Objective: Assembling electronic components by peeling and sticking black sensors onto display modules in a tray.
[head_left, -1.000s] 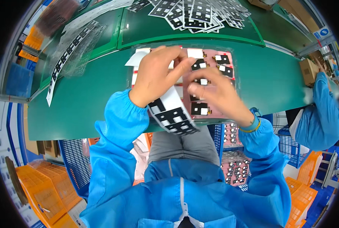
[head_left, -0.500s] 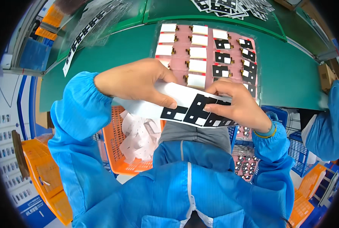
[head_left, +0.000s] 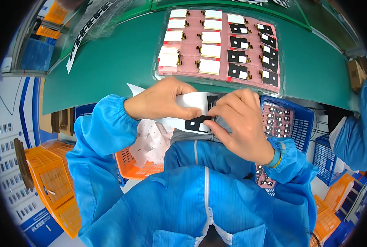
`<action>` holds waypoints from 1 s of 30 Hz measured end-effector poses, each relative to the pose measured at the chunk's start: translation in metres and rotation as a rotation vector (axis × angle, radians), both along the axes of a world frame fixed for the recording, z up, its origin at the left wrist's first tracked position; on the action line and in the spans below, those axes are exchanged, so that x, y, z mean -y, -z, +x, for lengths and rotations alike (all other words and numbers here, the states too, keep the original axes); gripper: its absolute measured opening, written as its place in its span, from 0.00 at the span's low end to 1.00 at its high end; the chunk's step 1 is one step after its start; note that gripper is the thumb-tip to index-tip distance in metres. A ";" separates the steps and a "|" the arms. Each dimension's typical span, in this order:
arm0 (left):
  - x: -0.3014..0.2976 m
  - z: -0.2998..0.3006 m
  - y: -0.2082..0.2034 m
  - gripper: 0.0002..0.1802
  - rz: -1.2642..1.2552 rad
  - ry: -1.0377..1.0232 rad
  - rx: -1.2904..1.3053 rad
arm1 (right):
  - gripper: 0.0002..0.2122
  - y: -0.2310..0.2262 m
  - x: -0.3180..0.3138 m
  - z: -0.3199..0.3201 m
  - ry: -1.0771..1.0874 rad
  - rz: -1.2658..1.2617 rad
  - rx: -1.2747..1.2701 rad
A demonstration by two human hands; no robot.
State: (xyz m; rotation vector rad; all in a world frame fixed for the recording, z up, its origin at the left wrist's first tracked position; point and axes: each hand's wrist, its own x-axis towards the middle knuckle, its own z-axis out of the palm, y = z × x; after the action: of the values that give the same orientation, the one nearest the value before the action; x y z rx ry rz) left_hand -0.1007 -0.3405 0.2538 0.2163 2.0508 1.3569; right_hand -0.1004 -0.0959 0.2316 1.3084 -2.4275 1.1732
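A white backing strip [head_left: 192,99] with black die-cut stickers is held in front of my body, just off the table's near edge. My left hand [head_left: 165,101] grips its left part, thumb on top and fingers behind. At the right, a black sticker with a small white square [head_left: 195,124] shows below my left thumb. My right hand [head_left: 243,123] pinches at the black stickers there, thumb and fingertips close together; the fingers hide much of that end. Beyond my hands lies a clear tray [head_left: 189,39] with pink lining, holding rows of white flat parts and parts with black stickers.
The green table [head_left: 97,70] spans the front. Another sticker strip [head_left: 78,43] lies at its far left. Below, an orange basket [head_left: 144,169] holds scrap paper; a blue basket [head_left: 305,123] at right holds filled pink trays. A person's blue sleeve [head_left: 356,131] is at far right.
The strip's right end is now bent and mostly covered by my right hand, which has moved left toward my left hand. The tray appears higher and is less hidden by my hands.
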 end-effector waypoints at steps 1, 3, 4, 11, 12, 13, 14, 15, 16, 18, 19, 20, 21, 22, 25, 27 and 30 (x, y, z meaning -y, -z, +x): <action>0.000 0.001 0.002 0.16 0.009 -0.002 -0.008 | 0.11 0.001 -0.001 0.000 0.000 0.000 0.002; 0.000 0.002 0.006 0.17 0.000 0.003 -0.052 | 0.10 0.002 -0.002 0.000 -0.028 0.031 0.009; -0.001 0.001 0.008 0.17 -0.010 0.006 -0.097 | 0.10 0.002 -0.002 0.001 -0.030 0.031 0.009; -0.005 -0.014 0.004 0.21 -0.145 0.125 -0.246 | 0.09 -0.014 -0.012 0.029 -0.109 0.005 -0.283; -0.005 -0.018 -0.003 0.21 -0.176 0.214 -0.303 | 0.09 -0.023 -0.019 0.019 -0.146 0.001 -0.256; -0.003 -0.018 0.000 0.13 -0.140 0.269 -0.568 | 0.08 -0.039 -0.025 0.003 -0.145 0.004 -0.225; -0.003 -0.022 -0.008 0.13 -0.144 0.316 -0.636 | 0.07 -0.057 -0.032 -0.020 -0.164 0.041 -0.135; -0.004 -0.029 -0.020 0.13 -0.147 0.364 -0.705 | 0.06 -0.065 -0.039 -0.046 -0.181 0.080 -0.047; -0.006 -0.039 -0.030 0.13 -0.182 0.408 -0.751 | 0.05 -0.061 -0.048 -0.073 -0.131 0.000 0.023; -0.012 -0.064 -0.046 0.13 -0.322 0.469 -0.983 | 0.06 -0.064 -0.060 -0.117 0.050 -0.119 0.324; -0.015 -0.077 -0.042 0.14 -0.375 0.419 -1.160 | 0.09 -0.067 -0.061 -0.143 0.085 -0.140 0.467; -0.019 -0.089 -0.043 0.13 -0.442 0.402 -1.227 | 0.12 -0.064 -0.065 -0.171 0.089 -0.158 0.561; -0.023 -0.100 -0.044 0.13 -0.510 0.381 -1.288 | 0.12 -0.058 -0.064 -0.195 0.085 -0.150 0.539; -0.025 -0.111 -0.041 0.12 -0.574 0.363 -1.314 | 0.12 -0.051 -0.061 -0.216 0.074 -0.143 0.517; -0.027 -0.145 -0.010 0.09 -0.592 0.213 -1.329 | 0.12 -0.022 -0.045 -0.264 -0.029 -0.017 0.596; -0.031 -0.160 0.011 0.07 -0.549 0.139 -1.298 | 0.11 -0.003 -0.038 -0.284 -0.009 -0.022 0.681; -0.035 -0.180 0.038 0.07 -0.456 0.045 -1.289 | 0.10 0.018 -0.030 -0.309 0.021 -0.071 0.703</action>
State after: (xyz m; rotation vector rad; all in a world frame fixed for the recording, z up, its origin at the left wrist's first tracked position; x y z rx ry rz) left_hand -0.2809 -0.3054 0.2162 1.1418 3.2552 0.6450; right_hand -0.4091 -0.0662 0.2134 0.9455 -2.7800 1.9525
